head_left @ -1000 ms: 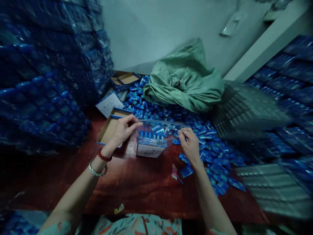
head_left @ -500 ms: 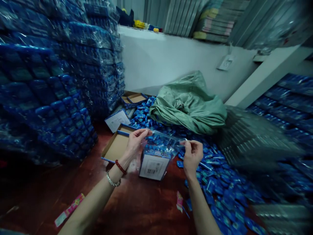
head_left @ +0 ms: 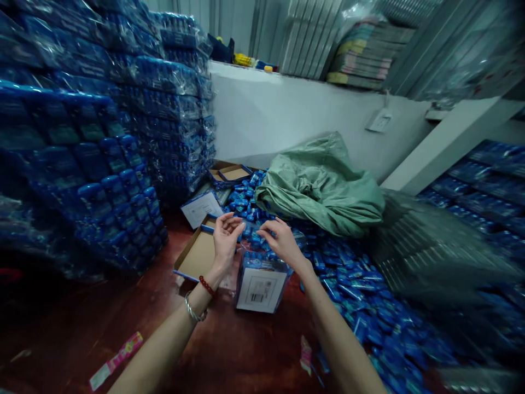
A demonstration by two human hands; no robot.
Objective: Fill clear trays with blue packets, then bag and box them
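Both hands are coming together now vs a sec ago, closing in over the small box (head_left: 262,284). Left hand (head_left: 225,241) and right hand (head_left: 281,242) are working the clear wrap at its top, fingers pinching together on the film. Box is sitting upright on the red-brown counter (head_left: 229,350), already filled w/ blue packs, looks nearly sealed. Loose blue packs (head_left: 369,312) are spreading right, open tray (head_left: 197,254) just left, green sack (head_left: 324,186) behind, wrapped stacks (head_left: 82,137) towering left

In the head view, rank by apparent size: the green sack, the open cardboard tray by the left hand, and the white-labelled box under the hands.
1. Green sack, clearly largest.
2. and 3. Open cardboard tray and white-labelled box look alike; hands hide parts of each.
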